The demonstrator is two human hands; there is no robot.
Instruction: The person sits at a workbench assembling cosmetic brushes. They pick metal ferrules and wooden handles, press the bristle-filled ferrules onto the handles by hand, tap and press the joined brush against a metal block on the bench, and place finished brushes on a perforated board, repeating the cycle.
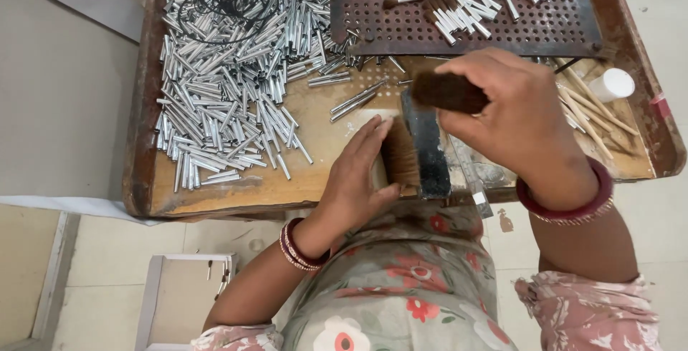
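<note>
A dark brown bristle bundle (448, 92) is gripped in the closed fingers of the right hand (519, 118), held above the middle of the counter (315, 125). More brown bristles (401, 161) are pressed flat against an upright dark metal block (428, 150) by the left hand (358, 179), its fingers extended. A heap of silver metal tubes (229, 71) is spread at the far left. A perforated tray (552, 25) with finished brush pieces (462, 3) is seen at the far right, wooden sticks (591, 111) just beside it.
</note>
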